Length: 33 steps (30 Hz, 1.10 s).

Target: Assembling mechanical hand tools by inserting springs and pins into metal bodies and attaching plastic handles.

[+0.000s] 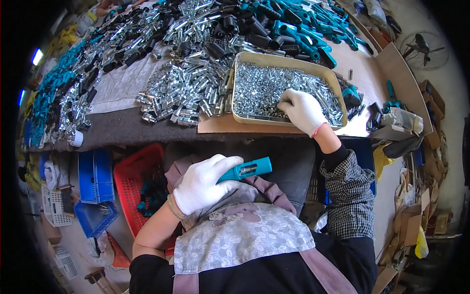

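Fingers (223,164) of your left hand (203,183) are clenching round a teal handle (247,169), holding it over your lap, open end pointing right. Your right hand (301,110) is reaching into the beige tray (240,95) on the bench (122,130), fingers curling down into the small metal parts (259,88); whether one is pinched yet, can't tell. Looks like the pick-a-part step. Next move calls for lifting one piece clear and lining it with the handle's open end. Beyond, loose silver fittings (188,85) and more teal handles (303,29) are piling up.
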{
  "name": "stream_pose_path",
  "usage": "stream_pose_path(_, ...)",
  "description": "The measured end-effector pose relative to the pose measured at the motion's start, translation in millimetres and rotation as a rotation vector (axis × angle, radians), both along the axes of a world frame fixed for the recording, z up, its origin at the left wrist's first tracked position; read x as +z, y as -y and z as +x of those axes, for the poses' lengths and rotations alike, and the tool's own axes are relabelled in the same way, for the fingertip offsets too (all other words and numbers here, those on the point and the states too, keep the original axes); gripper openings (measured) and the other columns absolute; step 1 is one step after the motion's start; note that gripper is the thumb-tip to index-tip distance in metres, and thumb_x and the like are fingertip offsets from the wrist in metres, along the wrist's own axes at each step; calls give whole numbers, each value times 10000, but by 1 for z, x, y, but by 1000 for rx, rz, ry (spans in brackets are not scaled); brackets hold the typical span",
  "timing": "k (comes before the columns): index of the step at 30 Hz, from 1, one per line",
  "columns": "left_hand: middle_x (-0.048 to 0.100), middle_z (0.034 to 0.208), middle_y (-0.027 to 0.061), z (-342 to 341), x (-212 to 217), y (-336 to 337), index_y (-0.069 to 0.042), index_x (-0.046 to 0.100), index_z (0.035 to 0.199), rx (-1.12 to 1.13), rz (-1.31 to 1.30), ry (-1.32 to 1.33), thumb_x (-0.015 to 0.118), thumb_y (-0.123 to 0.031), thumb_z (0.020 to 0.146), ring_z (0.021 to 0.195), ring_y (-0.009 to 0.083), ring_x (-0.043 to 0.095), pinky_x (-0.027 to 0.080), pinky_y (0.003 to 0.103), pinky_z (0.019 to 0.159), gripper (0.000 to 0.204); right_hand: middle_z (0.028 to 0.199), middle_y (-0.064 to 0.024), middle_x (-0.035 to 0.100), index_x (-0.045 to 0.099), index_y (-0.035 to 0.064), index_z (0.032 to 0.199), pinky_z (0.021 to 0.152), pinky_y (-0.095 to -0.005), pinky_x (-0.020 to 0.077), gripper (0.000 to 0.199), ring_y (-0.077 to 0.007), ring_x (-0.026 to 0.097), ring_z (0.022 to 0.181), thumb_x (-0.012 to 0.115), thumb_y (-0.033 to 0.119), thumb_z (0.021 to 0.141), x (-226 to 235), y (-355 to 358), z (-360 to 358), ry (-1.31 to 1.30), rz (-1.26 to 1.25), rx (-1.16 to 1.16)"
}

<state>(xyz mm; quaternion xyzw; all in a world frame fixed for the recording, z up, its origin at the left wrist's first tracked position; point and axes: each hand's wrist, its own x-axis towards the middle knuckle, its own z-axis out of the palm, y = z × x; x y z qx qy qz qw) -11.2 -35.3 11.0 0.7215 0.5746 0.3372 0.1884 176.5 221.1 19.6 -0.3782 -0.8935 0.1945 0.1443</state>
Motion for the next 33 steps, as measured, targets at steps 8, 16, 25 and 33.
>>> stream_pose_path(8, 640, 976, 128, 1, -2, 0, -92, 615, 1223, 46, 10, 34, 763, -193, 792, 873, 344, 661, 535, 393, 741, 467, 907, -194, 706, 722, 51, 959, 811, -436, 521, 285, -373, 682, 895, 703, 307, 836, 14, 8, -6, 138, -62, 37)
stream_pose_path(16, 642, 968, 122, 2, -3, 4, -92, 629, 1209, 78, 20, 63, 764, -180, 784, 873, 335, 663, 537, 386, 743, 455, 826, -152, 707, 708, 6, 923, 711, -350, 521, 179, -258, 680, 737, 704, 153, 820, 4, -8, 2, -240, -96, 22)
stream_pose_path(25, 667, 943, 124, -5, 6, 2, -57, 664, 1166, 56, 30, -27, 818, -153, 706, 837, 313, 674, 544, 367, 737, 495, 771, -34, 691, 706, -23, 976, 558, -223, 493, 143, -73, 618, 614, 649, 82, 899, 29, 12, 5, -449, -514, -84)
stream_pose_path(33, 654, 886, 117, 1, 13, -1, -31, 556, 1342, 79, 159, -272, 823, -185, 657, 778, 284, 649, 525, 391, 682, 751, 812, -154, 676, 705, 5, 902, 704, -359, 522, 201, -278, 673, 755, 752, 181, 818, 22, 107, -17, -214, -483, 371)
